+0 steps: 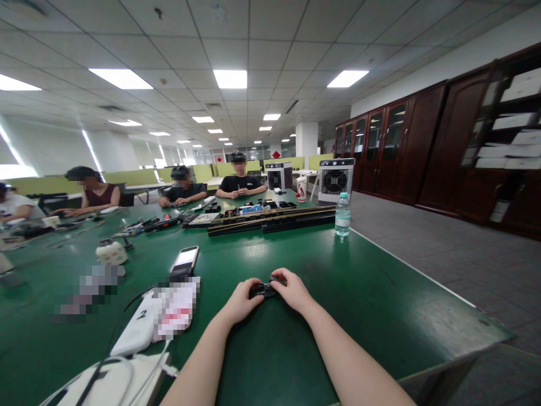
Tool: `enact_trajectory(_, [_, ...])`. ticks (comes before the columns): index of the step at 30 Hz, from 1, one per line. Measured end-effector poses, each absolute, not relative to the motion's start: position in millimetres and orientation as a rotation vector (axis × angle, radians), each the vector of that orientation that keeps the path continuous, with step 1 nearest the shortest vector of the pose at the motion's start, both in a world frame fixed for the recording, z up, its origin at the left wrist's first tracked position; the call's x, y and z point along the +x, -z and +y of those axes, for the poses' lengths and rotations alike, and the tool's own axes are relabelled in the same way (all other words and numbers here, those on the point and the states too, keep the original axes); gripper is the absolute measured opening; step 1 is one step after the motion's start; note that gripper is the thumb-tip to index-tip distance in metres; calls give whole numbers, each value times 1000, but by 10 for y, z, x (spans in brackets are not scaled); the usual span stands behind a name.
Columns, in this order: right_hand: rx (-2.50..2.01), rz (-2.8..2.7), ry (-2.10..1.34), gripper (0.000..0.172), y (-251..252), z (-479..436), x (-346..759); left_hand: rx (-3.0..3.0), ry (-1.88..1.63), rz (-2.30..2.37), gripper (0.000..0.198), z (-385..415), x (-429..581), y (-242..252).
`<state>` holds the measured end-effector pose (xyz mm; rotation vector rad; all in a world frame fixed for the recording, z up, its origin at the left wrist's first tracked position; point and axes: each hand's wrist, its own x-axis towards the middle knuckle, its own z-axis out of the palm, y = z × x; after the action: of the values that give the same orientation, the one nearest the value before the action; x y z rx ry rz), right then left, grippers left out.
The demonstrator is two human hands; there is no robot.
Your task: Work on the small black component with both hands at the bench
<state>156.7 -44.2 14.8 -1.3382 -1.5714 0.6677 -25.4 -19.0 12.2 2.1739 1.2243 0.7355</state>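
Both of my hands meet over the green table (363,304), around a small black object (265,290) whose details are too small to tell. My left hand (244,301) grips its left end between thumb and fingers. At the right end, my right hand (291,287) is closed on the same object, with the thumb and index finger near its top. The fingers partly cover the object.
A water bottle (342,215) stands at the right edge. Long black rails (296,219) lie across the table ahead. To the left are a phone (185,261), a white power bank (137,324), cables and a patterned cup (111,252). Several people sit beyond.
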Motion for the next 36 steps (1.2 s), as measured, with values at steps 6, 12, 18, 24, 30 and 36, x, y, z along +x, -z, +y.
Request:
enact_trajectory(6, [-1316, -1473, -662, 21, -67, -351, 1595, 2161, -739, 1227, 40, -191, -249, -129])
enact_trajectory(12, [-1276, -1314, -754, 26, -14, -275, 1624, 2144, -753, 1218, 41, -178, -256, -106])
enact_trajectory(18, [-1253, -1134, -895, 31, -94, -307, 1629, 2148, -744, 1213, 42, -161, -266, -83])
enact_trajectory(24, [-1307, -919, -1046, 35, -165, -345, 1641, 2141, -754, 1231, 40, -195, -248, -128])
enact_trajectory(30, [-1247, -787, -1139, 31, -160, -329, 1670, 2148, -762, 1222, 40, -189, -248, -120])
enact_trajectory(36, [-1181, -641, -1210, 25, -179, -332, 1690, 2155, -751, 1227, 40, -183, -253, -109])
